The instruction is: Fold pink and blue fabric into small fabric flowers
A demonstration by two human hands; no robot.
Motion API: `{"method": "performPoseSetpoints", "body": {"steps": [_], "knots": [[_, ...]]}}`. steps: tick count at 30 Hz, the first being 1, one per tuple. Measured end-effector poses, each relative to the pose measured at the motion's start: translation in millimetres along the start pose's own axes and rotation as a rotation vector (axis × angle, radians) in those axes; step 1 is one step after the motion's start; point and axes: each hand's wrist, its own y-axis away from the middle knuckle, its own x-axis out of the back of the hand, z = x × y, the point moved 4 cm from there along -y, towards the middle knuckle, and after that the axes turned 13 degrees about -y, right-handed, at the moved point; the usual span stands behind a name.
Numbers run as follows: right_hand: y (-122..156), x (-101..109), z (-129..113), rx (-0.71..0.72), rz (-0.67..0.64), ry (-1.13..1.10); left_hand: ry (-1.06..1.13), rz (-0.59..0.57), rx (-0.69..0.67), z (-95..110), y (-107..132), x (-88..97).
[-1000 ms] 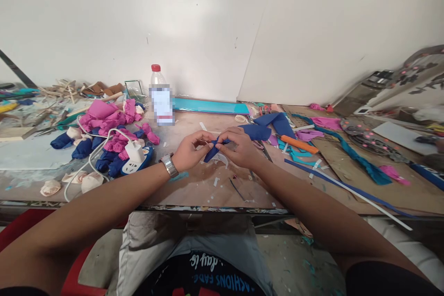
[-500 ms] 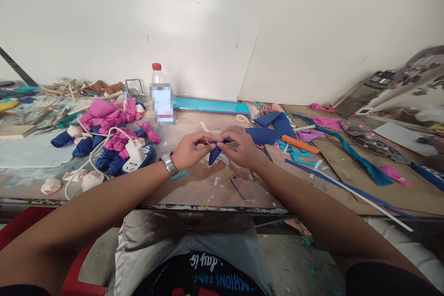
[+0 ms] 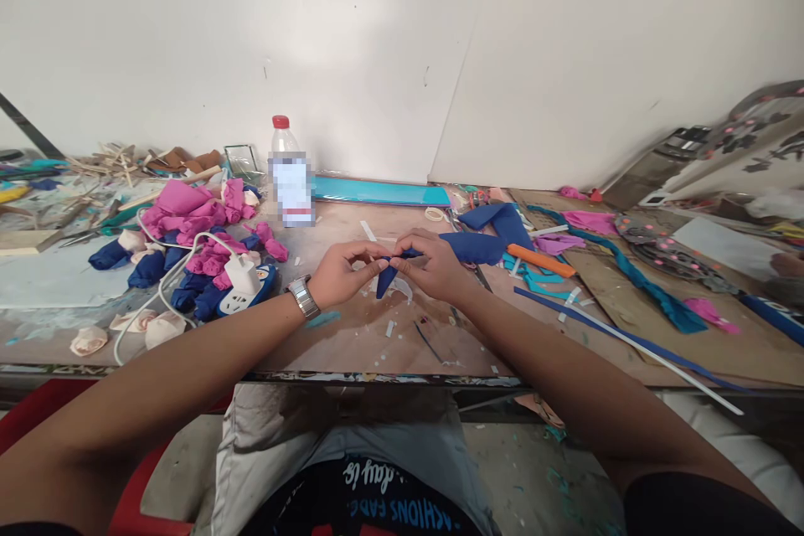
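Above the middle of the table, my left hand and my right hand meet fingertip to fingertip. Both pinch a strip of dark blue fabric between thumb and fingers. One short end hangs down in a point below my fingertips. A longer blue length runs out from behind my right hand and lies folded on the table to the right. A metal watch is on my left wrist. My fingers hide how the fabric is folded at the pinch.
Pink, blue and cream fabric rosettes lie piled at left with a white cable and power strip. A red-capped bottle stands behind. An orange-handled cutter, blue strip and teal strip lie at right.
Hardly anything differs. Both hands keep pinching the blue fabric in about the same place, with tiny finger shifts, and the whole view has slid slightly.
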Motion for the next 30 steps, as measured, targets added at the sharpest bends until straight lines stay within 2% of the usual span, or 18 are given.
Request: {"method": "performPoseSetpoints", "body": {"steps": [19,30], "knots": [[2,1,6,-0.035,0.083,-0.053,0.059,-0.062,-0.036,5,3,-3.9],[4,2,11,-0.031,0.101,-0.002,0.099,0.045,0.008,-1,1,-2.9]]}}
